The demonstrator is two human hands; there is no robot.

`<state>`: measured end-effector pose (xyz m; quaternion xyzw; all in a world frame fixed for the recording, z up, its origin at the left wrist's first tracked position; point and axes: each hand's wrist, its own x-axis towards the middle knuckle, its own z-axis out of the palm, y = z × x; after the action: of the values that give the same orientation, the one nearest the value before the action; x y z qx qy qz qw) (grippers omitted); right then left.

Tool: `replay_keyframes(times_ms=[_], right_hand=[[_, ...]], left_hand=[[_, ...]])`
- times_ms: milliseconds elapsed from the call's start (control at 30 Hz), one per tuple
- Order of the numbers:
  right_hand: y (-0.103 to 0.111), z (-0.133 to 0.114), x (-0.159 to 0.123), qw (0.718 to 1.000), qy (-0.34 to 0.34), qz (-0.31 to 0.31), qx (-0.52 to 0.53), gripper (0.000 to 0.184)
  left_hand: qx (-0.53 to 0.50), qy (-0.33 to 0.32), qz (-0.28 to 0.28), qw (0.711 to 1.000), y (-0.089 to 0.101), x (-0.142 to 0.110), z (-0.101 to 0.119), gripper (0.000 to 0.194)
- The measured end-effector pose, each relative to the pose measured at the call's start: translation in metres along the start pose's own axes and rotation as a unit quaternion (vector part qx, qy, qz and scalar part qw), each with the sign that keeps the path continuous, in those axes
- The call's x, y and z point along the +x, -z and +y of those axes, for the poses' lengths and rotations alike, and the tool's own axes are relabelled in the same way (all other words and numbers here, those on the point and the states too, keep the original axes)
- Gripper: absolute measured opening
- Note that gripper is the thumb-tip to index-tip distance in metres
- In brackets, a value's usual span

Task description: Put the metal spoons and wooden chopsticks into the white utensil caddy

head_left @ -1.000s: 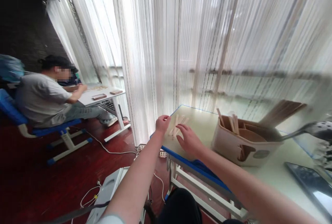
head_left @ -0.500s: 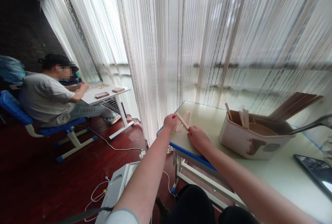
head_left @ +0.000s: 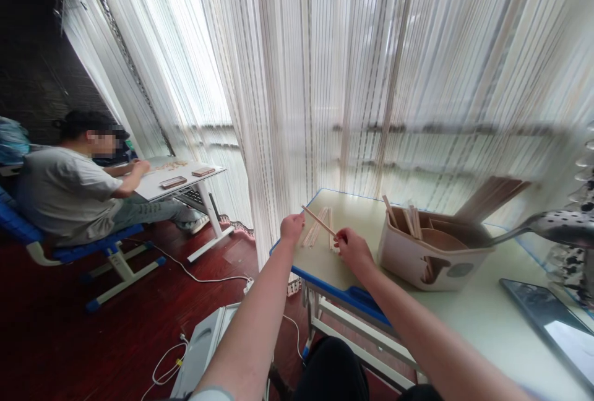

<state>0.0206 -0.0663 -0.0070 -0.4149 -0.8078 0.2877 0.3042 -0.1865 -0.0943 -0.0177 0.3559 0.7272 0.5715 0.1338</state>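
Note:
A thin, pale wooden stick [head_left: 320, 221], about chopstick length, slants above the table's near left corner. Its near end is pinched between the thumb and fingers of my right hand [head_left: 355, 248]. My left hand [head_left: 291, 228] is curled close by the stick's far end, which pokes out past its fingertips. Whether those fingers touch the stick or hold anything else, I cannot tell. More wooden sticks [head_left: 317, 231] lie on the tabletop between and behind my hands, in two slanting groups that come together at the far end.
Right of my hands stands a divided caddy [head_left: 431, 265] with wooden sticks and a slotted metal skimmer [head_left: 563, 228]. A tablet [head_left: 547, 314] lies at the right. A sheer curtain [head_left: 288, 79] hangs behind the table. Leftward, a seated person [head_left: 69, 184] works at another table [head_left: 153, 187].
The stick's far end has come away from my left hand's grip and now shows past its fingertips. My right hand still holds the near end. The view has shifted slightly right.

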Motion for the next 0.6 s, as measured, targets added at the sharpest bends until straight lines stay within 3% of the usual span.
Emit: replay_keyframes(times_ms=[167, 300, 367, 433, 533, 600], right_hand=[[0.003, -0.005, -0.006, 0.997, 0.031, -0.057, 0.036, 0.014], [0.015, -0.018, -0.017, 0.995, 0.067, -0.071, 0.011, 0.016], [0.029, -0.032, -0.024, 0.995, 0.07, -0.071, 0.002, 0.021], [0.051, -0.052, -0.029, 0.997, 0.063, -0.048, -0.002, 0.027], [0.097, -0.083, -0.033, 0.995, 0.098, 0.02, -0.01, 0.031], [0.132, -0.097, -0.029, 0.991, 0.133, 0.014, -0.027, 0.029]], left_hand=[[-0.211, 0.019, -0.005, 0.977, 0.005, -0.012, 0.011, 0.043], [-0.268, 0.039, 0.018, 0.962, 0.013, -0.022, 0.042, 0.041], [-0.273, 0.014, 0.018, 0.962, 0.017, -0.025, 0.072, 0.041], [-0.277, -0.043, -0.02, 0.96, 0.02, -0.028, 0.11, 0.039], [-0.291, -0.121, -0.026, 0.949, 0.019, -0.035, 0.171, 0.037], [-0.302, -0.162, -0.025, 0.939, 0.013, -0.039, 0.206, 0.035]])
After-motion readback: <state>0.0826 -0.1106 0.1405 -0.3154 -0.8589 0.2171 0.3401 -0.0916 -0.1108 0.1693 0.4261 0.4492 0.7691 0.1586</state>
